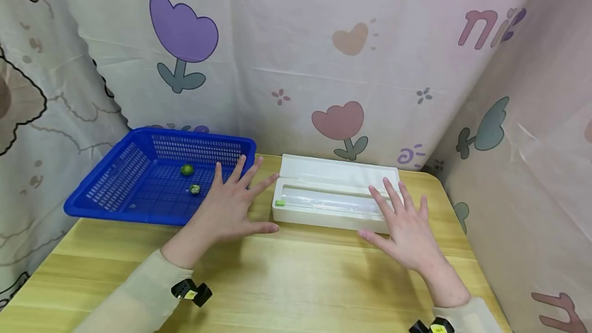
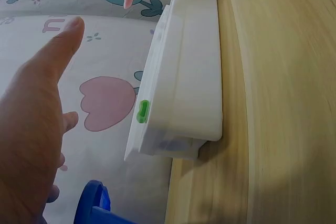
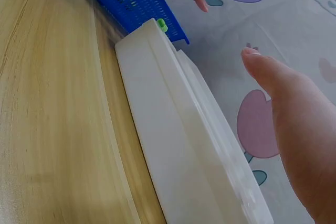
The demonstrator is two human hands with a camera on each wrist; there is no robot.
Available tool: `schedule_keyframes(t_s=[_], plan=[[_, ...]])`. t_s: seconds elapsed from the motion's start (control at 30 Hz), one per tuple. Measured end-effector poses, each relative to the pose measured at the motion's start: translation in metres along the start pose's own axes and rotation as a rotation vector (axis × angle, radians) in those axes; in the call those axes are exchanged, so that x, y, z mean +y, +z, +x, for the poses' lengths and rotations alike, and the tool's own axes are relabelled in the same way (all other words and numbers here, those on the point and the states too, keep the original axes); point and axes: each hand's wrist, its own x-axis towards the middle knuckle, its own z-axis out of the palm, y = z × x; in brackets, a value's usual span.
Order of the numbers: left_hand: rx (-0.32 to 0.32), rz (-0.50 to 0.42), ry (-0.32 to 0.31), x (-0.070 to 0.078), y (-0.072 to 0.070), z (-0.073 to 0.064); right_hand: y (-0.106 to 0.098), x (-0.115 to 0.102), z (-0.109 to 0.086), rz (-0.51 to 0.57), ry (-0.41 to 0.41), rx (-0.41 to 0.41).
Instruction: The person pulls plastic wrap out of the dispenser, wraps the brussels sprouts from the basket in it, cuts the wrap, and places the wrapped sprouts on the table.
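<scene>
A long white box (image 1: pixel 330 218) with its lid (image 1: pixel 339 172) tipped back stands on the table; a roll of clear film (image 1: pixel 330 200) lies inside. On its front left edge sits a small green slider (image 1: pixel 279 203), also visible in both wrist views. My left hand (image 1: pixel 231 204) hovers with fingers spread between the blue basket (image 1: pixel 125 214) and the box, holding nothing. Over the box's right end my right hand (image 1: pixel 407 227) is spread too, also holding nothing. Two small green round pieces, one whole-looking (image 1: pixel 187 169) and one paler (image 1: pixel 195 189), lie in the basket.
The wooden table (image 1: pixel 296 276) runs in front of the box. A patterned cloth (image 1: pixel 268 30) hangs behind and on both sides, close to the table's edges. The basket's left corner reaches past the table's left edge.
</scene>
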Motion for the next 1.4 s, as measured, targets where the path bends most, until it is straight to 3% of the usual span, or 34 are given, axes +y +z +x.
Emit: schedule_keyframes(t_s=[0.8, 1.4], plan=[[0.033, -0.022, 0.03, 0.009, -0.002, 0.006, -0.006, 0.012, -0.007, 0.056, 0.017, 0.011], [0.05, -0.078, 0.116, 0.039, 0.002, 0.027, -0.01, 0.042, -0.019, 0.158, 0.005, 0.049]])
